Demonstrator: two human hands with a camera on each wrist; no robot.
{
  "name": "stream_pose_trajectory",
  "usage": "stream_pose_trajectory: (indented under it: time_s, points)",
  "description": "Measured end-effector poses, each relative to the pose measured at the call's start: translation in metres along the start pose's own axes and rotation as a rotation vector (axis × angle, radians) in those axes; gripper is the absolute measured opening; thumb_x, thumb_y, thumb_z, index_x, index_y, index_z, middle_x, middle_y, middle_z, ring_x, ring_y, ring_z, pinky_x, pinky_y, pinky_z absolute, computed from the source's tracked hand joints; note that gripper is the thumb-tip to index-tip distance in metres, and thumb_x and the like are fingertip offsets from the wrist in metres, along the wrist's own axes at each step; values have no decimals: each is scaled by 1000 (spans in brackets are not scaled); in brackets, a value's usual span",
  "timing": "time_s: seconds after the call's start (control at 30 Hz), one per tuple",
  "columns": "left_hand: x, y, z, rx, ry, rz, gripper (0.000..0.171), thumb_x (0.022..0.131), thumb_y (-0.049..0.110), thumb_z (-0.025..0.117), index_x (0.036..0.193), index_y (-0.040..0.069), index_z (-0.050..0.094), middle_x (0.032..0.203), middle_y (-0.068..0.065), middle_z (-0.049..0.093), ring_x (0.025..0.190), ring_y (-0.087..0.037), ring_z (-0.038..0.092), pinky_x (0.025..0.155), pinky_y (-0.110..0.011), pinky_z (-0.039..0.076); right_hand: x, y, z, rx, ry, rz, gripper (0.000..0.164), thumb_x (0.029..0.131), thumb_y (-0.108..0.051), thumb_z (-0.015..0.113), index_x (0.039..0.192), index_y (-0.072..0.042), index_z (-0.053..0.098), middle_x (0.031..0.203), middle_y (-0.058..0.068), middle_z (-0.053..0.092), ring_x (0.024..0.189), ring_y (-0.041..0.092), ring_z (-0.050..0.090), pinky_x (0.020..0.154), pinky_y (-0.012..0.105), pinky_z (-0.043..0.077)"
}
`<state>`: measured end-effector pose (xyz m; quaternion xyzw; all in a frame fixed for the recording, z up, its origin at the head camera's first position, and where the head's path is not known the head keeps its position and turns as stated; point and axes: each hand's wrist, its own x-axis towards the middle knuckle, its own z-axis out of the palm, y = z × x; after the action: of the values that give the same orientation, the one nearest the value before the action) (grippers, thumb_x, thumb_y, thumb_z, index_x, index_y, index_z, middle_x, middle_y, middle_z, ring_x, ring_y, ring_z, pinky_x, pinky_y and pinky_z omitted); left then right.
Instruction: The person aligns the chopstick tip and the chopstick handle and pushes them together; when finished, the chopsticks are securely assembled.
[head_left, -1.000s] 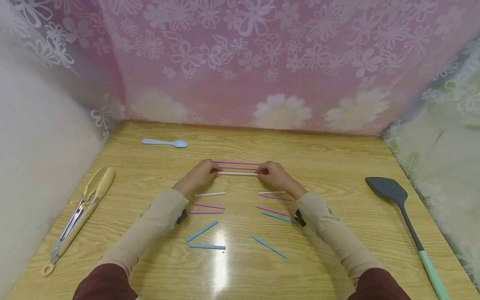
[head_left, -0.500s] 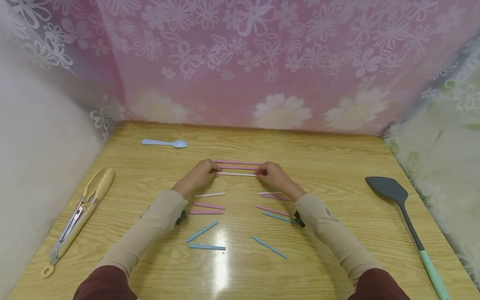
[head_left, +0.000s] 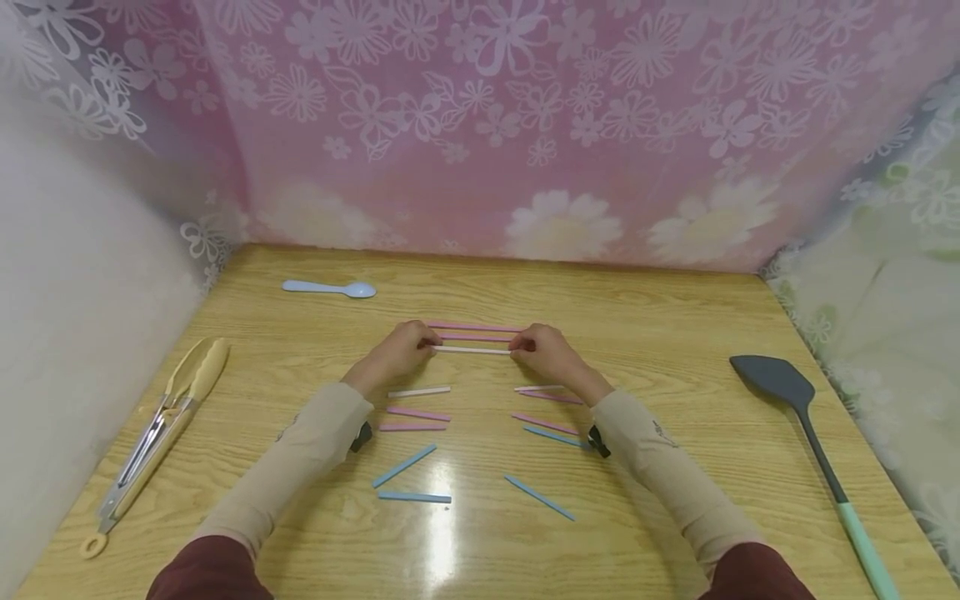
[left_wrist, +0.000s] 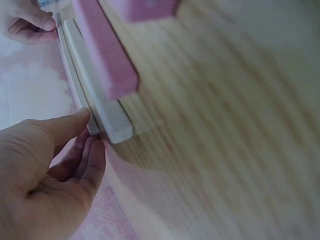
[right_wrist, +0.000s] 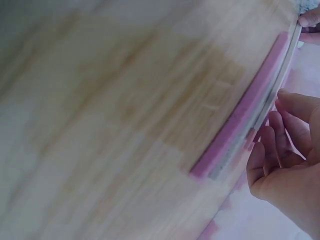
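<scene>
A thin white stick (head_left: 472,350) lies crosswise between my two hands on the wooden table. My left hand (head_left: 396,350) pinches its left end between thumb and fingers, as the left wrist view shows closely. At the other end my right hand (head_left: 552,354) holds it with thumb and fingertips. Just beyond lie two pink sticks, a nearer one (head_left: 474,338) and a farther one (head_left: 476,326), roughly parallel to it; the hands partly hide their ends. Nearer me, a shorter white stick (head_left: 418,392) rests by the left forearm, and a pink stick (head_left: 551,397) by the right.
Several loose pink and blue sticks lie in two groups between the forearms, among them a blue stick (head_left: 538,497). A pale blue spoon (head_left: 330,288) is at the back left. Tongs (head_left: 161,433) lie at the left edge, a dark spatula (head_left: 776,383) at the right.
The white stick and my left hand have shifted very slightly to the left. Both hands keep their hold, and the other sticks lie as before.
</scene>
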<state>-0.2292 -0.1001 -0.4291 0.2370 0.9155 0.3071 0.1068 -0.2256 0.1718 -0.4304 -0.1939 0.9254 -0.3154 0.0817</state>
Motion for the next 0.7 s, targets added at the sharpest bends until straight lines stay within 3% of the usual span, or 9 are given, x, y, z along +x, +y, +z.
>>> stream_pose_trajectory:
  time_s: [0.1, 0.43, 0.7]
  points:
    - [-1, 0, -2, -14, -3, -22, 22, 94, 3, 57, 112, -4, 66, 111, -18, 63, 104, -29, 59, 92, -38, 49, -3, 0, -2, 21, 10, 15, 14, 90, -9, 65, 98, 0, 70, 94, 11, 63, 84, 21, 56, 76, 34, 49]
    - [-18, -5, -10, -63, 42, 13, 25, 95, 7, 57, 116, -4, 64, 108, -17, 63, 100, -29, 58, 89, -41, 50, -21, 6, -14, 38, 63, 26, 18, 90, -15, 67, 101, -1, 72, 93, 10, 65, 83, 22, 57, 76, 36, 49]
    - [-44, -7, -9, -93, -8, 64, 25, 96, 10, 57, 116, -3, 64, 107, -13, 65, 95, -24, 60, 84, -37, 52, -40, 15, -24, 99, -25, 53, 17, 90, -15, 66, 100, -2, 71, 97, 10, 67, 85, 20, 57, 75, 33, 49]
